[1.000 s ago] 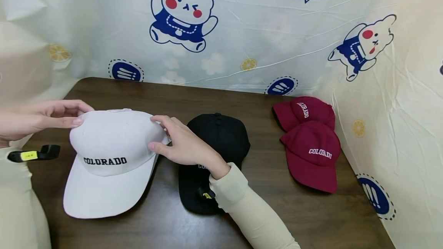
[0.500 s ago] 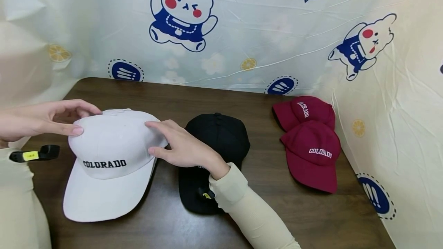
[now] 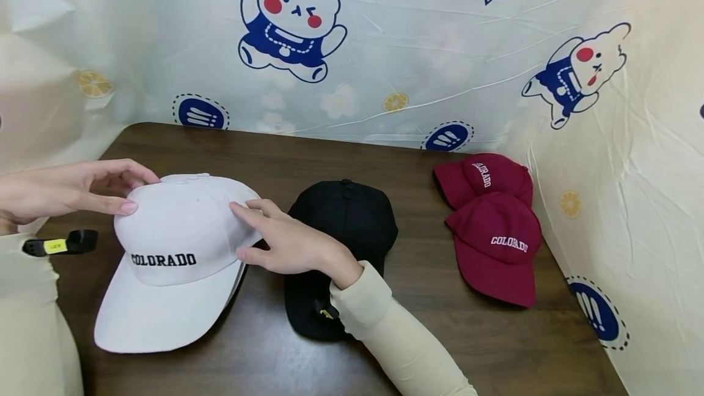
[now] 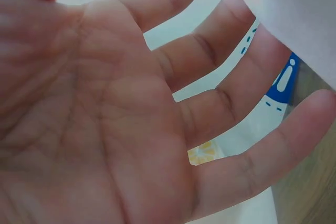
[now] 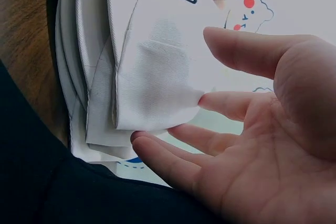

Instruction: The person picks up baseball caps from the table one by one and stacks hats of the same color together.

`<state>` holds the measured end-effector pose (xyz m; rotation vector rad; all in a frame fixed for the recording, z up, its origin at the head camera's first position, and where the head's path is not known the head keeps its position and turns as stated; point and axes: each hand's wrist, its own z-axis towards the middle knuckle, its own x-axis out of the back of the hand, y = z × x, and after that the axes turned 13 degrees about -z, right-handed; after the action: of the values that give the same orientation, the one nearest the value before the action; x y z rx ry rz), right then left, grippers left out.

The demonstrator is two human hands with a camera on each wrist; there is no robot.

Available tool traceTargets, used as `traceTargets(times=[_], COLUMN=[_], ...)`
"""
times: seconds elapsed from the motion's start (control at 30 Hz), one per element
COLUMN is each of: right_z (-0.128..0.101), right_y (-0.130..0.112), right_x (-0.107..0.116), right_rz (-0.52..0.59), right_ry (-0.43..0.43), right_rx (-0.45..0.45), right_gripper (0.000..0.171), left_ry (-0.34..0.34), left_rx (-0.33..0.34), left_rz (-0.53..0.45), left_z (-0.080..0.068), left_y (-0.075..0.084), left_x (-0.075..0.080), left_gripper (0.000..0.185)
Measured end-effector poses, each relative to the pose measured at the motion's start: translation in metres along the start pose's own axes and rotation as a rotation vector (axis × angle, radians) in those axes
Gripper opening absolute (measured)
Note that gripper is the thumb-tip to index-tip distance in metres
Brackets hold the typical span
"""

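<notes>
A white baseball cap point(image 3: 176, 219) lettered COLORADO lies on the left of the table, brim toward me. Beneath it, the right wrist view shows the edges of more white caps point(image 5: 100, 103), nested together. At the crown's left side my left hand point(image 3: 82, 191) rests its thumb, while its loosely extended fingers reach behind; their tips meet white fabric in the left wrist view. My right hand point(image 3: 297, 240) touches the crown's right side with spread fingertips, its thumb apart from the fabric in the right wrist view. Under my right hand and wrist, a black cap point(image 3: 346, 212) is partly hidden.
Two maroon caps, one point(image 3: 495, 231) in front overlapping another point(image 3: 489, 173) behind, lie at the right of the dark wooden table point(image 3: 418, 322). A printed cloth point(image 3: 385, 35) hangs along the back and sides.
The white cap's brim has shifted slightly left and toward me. My left hand has slid a little right along the crown; my right hand has moved slightly lower on its side.
</notes>
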<state>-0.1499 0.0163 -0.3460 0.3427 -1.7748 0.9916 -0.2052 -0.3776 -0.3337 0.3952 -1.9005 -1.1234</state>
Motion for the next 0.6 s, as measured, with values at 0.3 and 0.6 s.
traceTargets(times=[0.3, 0.6], right_z=[0.0018, 0.0018], right_y=[-0.0026, -0.0012], right_x=[-0.0041, -0.0045], right_rz=[-0.043, -0.027], right_ry=[-0.017, -0.037], right_rx=[0.012, 0.025], right_gripper=[0.079, 0.08], left_ry=[0.042, 0.068], left_rx=[0.035, 0.028], left_rz=[0.042, 0.061], left_z=[-0.0002, -0.0022], left_y=[-0.0005, -0.0039], left_x=[0.0021, 0.0019], left_gripper=[0.045, 0.042])
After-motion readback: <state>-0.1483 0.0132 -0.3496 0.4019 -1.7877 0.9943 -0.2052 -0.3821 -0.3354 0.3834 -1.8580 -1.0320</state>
